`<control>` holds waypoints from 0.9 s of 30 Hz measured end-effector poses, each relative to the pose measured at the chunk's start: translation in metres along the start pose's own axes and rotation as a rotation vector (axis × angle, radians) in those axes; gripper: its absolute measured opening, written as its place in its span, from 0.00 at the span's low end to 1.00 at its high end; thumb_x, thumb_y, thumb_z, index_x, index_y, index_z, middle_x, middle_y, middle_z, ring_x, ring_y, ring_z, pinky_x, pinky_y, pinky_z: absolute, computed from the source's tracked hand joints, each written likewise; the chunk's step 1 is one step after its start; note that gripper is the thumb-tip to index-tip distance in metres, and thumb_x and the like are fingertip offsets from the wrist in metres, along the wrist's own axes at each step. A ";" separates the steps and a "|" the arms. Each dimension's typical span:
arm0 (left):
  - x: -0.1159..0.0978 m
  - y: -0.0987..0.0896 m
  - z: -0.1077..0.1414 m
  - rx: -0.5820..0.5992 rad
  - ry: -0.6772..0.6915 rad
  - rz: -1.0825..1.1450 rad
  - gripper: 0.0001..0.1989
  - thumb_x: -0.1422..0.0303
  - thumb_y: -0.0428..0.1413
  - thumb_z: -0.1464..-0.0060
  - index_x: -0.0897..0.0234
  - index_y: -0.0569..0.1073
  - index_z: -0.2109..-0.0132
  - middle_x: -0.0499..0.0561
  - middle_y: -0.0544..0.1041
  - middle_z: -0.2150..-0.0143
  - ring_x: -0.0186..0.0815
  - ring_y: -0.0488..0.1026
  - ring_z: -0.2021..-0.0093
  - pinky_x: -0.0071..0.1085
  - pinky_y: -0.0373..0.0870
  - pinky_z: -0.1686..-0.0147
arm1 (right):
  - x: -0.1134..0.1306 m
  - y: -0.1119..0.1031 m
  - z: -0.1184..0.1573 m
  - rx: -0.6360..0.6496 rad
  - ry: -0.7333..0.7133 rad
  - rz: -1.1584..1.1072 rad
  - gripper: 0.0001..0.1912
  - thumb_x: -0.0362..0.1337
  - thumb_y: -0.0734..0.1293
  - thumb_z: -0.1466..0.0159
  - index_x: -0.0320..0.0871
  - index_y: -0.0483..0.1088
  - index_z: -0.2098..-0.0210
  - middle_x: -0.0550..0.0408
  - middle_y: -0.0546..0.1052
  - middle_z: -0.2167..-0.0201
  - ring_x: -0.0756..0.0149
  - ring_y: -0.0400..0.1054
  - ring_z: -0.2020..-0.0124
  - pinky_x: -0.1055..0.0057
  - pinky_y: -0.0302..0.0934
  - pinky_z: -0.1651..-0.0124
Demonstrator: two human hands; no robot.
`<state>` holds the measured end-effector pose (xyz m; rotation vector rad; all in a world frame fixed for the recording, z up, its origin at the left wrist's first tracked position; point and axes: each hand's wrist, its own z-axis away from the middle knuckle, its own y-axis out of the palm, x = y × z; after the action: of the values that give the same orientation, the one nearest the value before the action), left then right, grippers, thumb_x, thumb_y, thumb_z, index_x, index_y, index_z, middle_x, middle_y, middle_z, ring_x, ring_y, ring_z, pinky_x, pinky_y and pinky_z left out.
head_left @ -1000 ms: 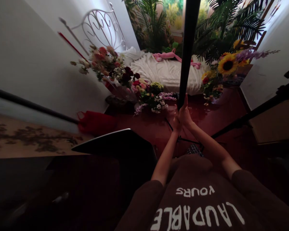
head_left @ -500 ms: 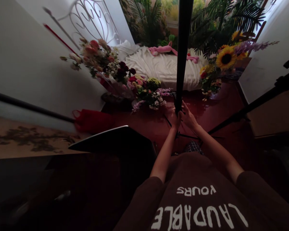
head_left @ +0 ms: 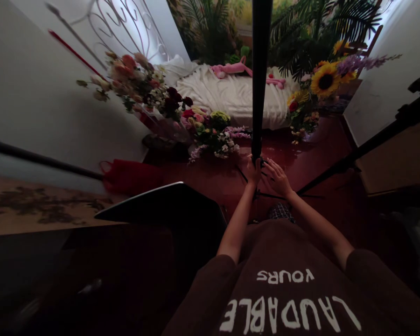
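A black light stand (head_left: 261, 84) rises upright in front of me, its top running out of view and its thin legs spread low on the floor. Wrapped round its pole at a joint is my left hand (head_left: 254, 171). Just right of the pole, my right hand (head_left: 278, 178) has its fingers stretched out, close to a small dark knob (head_left: 262, 163) at the joint. Whether the right fingertips touch that knob I cannot make out in the dim light.
Bouquets (head_left: 210, 126) lie at the left before a bed (head_left: 210, 98) with a pink plush toy. Sunflowers (head_left: 325, 81) stand right. Another black stand (head_left: 364, 140) slants at the right. A dark panel (head_left: 161, 205) and a red bag (head_left: 126, 176) are at the left.
My right hand has drawn slightly away from the pole, its fingers now stretched out. The left hand stays on the pole. The whole view has shifted a little.
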<state>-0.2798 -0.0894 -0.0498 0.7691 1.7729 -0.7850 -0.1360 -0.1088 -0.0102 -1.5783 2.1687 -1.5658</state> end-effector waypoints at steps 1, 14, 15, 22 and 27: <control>0.000 0.000 0.000 0.006 0.004 0.003 0.31 0.41 0.41 0.43 0.64 0.67 0.51 0.56 0.75 0.60 0.34 0.73 0.63 0.31 0.70 0.60 | -0.001 0.001 -0.002 -0.004 0.009 -0.010 0.25 0.34 0.55 0.31 0.45 0.60 0.36 0.49 0.63 0.35 0.62 0.54 0.32 0.55 0.52 0.32; -0.005 -0.002 0.001 0.004 0.028 0.038 0.27 0.43 0.43 0.42 0.62 0.67 0.52 0.53 0.74 0.63 0.34 0.73 0.64 0.31 0.70 0.61 | -0.012 0.010 -0.027 -0.113 0.296 -0.318 0.23 0.45 0.60 0.32 0.44 0.62 0.40 0.49 0.78 0.57 0.64 0.72 0.58 0.65 0.66 0.51; -0.005 -0.002 0.001 0.001 0.025 0.039 0.27 0.43 0.43 0.42 0.62 0.67 0.52 0.53 0.73 0.64 0.34 0.73 0.65 0.31 0.70 0.62 | -0.010 0.010 -0.029 -0.114 0.337 -0.351 0.23 0.46 0.61 0.32 0.44 0.62 0.41 0.50 0.78 0.59 0.65 0.73 0.61 0.67 0.67 0.54; -0.006 -0.003 0.002 0.001 0.016 0.048 0.26 0.44 0.44 0.41 0.61 0.67 0.53 0.53 0.74 0.63 0.33 0.72 0.66 0.29 0.69 0.63 | 0.003 0.008 -0.046 -0.145 0.603 -0.617 0.22 0.48 0.64 0.36 0.47 0.61 0.45 0.58 0.77 0.68 0.70 0.73 0.70 0.72 0.67 0.63; -0.005 0.000 0.001 -0.010 0.001 0.037 0.27 0.44 0.44 0.42 0.62 0.68 0.51 0.55 0.75 0.61 0.35 0.73 0.64 0.31 0.70 0.61 | -0.005 0.004 -0.050 -0.111 0.818 -0.768 0.23 0.47 0.69 0.43 0.42 0.65 0.53 0.56 0.77 0.70 0.74 0.68 0.79 0.77 0.61 0.76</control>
<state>-0.2778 -0.0913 -0.0450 0.7941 1.7569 -0.7508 -0.1630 -0.0709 0.0085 -2.2728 2.0375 -2.7530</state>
